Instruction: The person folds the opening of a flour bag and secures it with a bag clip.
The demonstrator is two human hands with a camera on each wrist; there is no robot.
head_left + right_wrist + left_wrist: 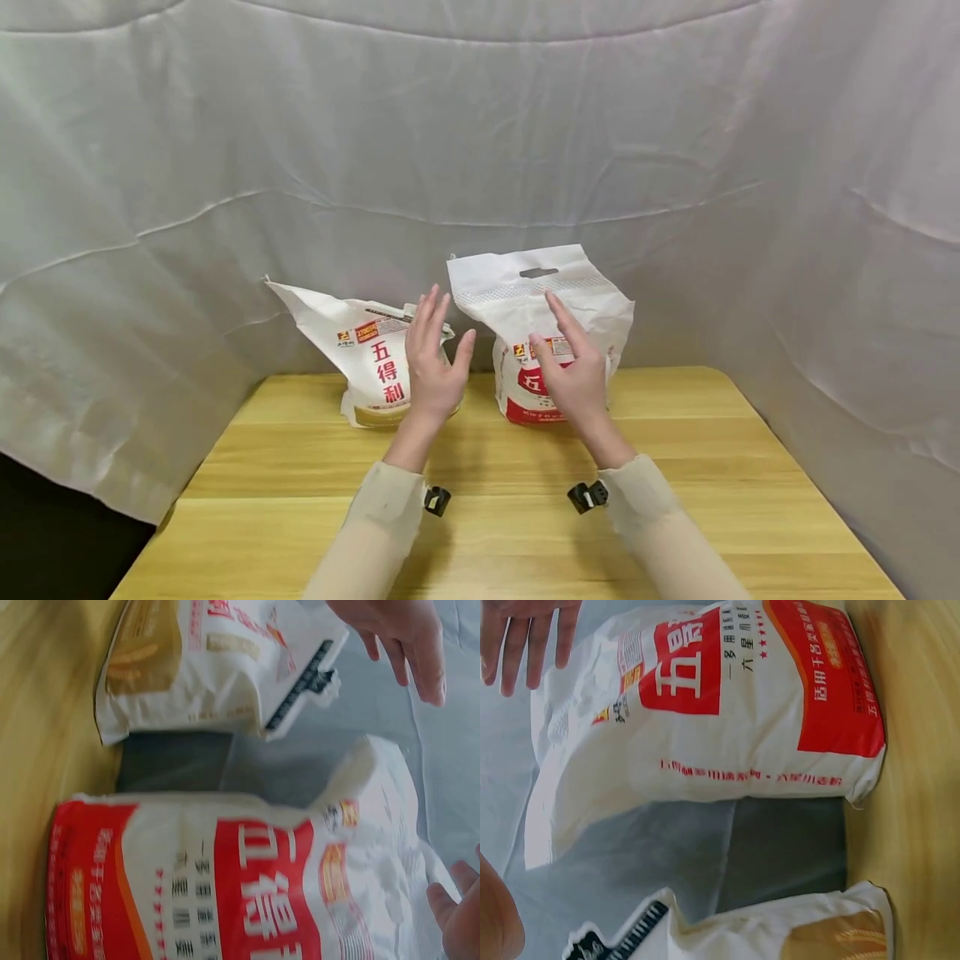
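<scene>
Two white flour bags stand side by side. The left bag [386,367] has red lettering and a gold base, and its folded top corner leans to the left. The right bag [536,392] has a red base, a red label and a flattened top with a handle slot. My left hand [435,371] is raised in front of the left bag's right side, fingers extended and thumb apart. My right hand [577,375] is before the right bag, fingers likewise extended, hiding part of its label. Neither hand holds anything. The right hand's fingers [529,645] also show in the left wrist view.
Both bags stand near the back edge of a wooden table [502,533]. Behind and around it hangs a grey cloth [480,125]. A small black device [587,497] is on the right wrist, and another [437,500] on the left.
</scene>
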